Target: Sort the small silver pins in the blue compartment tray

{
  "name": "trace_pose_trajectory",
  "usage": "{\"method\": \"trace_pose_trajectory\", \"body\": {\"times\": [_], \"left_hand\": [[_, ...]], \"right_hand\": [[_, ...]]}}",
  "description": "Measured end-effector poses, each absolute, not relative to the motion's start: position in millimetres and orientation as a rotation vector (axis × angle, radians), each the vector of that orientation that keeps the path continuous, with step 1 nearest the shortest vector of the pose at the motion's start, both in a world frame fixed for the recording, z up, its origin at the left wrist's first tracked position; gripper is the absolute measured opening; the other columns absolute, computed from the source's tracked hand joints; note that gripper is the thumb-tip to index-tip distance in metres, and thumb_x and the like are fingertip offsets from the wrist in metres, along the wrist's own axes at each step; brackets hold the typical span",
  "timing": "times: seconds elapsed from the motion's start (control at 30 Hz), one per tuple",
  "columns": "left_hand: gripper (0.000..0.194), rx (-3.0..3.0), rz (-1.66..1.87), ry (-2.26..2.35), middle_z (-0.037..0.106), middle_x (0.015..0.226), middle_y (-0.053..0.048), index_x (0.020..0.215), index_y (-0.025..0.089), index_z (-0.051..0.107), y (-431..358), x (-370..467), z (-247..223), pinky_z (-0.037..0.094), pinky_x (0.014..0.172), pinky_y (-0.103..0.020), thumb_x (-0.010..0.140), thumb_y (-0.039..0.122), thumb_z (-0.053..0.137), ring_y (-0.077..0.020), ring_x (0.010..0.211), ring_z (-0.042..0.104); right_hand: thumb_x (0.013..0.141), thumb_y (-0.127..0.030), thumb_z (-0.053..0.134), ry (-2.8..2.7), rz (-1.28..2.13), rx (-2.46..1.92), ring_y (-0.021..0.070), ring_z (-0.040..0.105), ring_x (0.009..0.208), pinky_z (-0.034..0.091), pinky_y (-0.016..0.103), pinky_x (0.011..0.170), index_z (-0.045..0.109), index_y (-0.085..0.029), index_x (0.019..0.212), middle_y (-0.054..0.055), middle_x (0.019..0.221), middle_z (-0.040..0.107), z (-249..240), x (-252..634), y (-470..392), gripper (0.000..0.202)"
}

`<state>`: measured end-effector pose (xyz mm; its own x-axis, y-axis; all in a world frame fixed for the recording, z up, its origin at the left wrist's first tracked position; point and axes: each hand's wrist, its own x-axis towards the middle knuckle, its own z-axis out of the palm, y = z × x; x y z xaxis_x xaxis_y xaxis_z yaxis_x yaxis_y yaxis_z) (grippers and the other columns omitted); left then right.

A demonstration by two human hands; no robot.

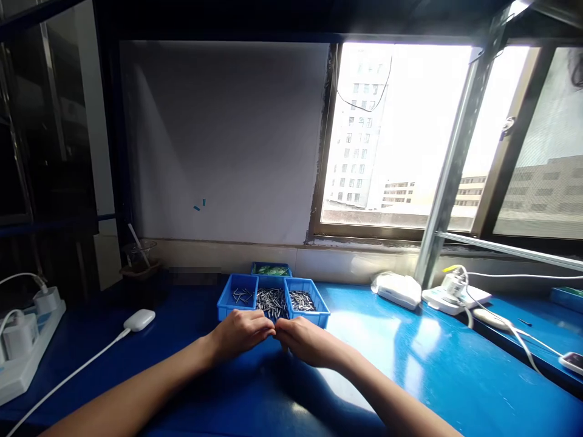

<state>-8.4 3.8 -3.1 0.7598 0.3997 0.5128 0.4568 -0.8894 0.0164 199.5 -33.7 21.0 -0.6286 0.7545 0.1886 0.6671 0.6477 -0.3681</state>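
Observation:
My left hand [241,331] and my right hand [303,340] meet at the fingertips just in front of the blue bins. Both have their fingers bent and pressed together; whatever lies between them is too small or hidden to make out. Behind my left hand stands a left blue bin [224,303] with a few thin dark metal pieces [242,295]. A heap of slim metal pieces [272,301] fills the middle bin, partly covered by my hands. Similar small pieces [301,300] lie in the right blue bin [322,308].
At the back, another blue bin [253,267] contains green packets [272,271]. A white charging case [139,320] with a cable lies left, near a power strip [27,358]. A plastic cup [140,258] stands against the wall. On the right are a white package [397,288] and a metal post [455,158].

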Motion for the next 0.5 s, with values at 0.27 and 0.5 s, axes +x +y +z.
{"method": "trace_pose_trajectory", "body": {"times": [0.27, 0.5], "left_hand": [[0.024, -2.872, -0.783, -0.798, 0.067, 0.082, -0.005, 0.094, 0.017, 0.065, 2, -11, 5, 0.045, 0.065, -0.023, 0.095, 0.024, 0.042, -0.0163, 0.072, 0.063], [0.024, -2.929, -0.481, -0.855, 0.066, 0.071, -0.002, 0.084, 0.018, 0.06, -6, -6, 5, 0.039, 0.057, -0.023, 0.095, 0.024, 0.039, -0.0161, 0.062, 0.062]], "right_hand": [[0.096, -0.023, 0.034, -2.444, 0.259, -1.179, 0.0148, 0.058, 0.062, 0.04, 0.025, 0.059, 0.062, -0.017, 0.087, 0.003, 0.07, 0.065, 30, 206, -32, 0.03], [0.094, -0.028, 0.042, -2.574, -0.001, -1.191, 0.0187, 0.06, 0.063, 0.037, 0.028, 0.057, 0.064, -0.017, 0.082, 0.007, 0.072, 0.067, 31, 204, -40, 0.028]]}}
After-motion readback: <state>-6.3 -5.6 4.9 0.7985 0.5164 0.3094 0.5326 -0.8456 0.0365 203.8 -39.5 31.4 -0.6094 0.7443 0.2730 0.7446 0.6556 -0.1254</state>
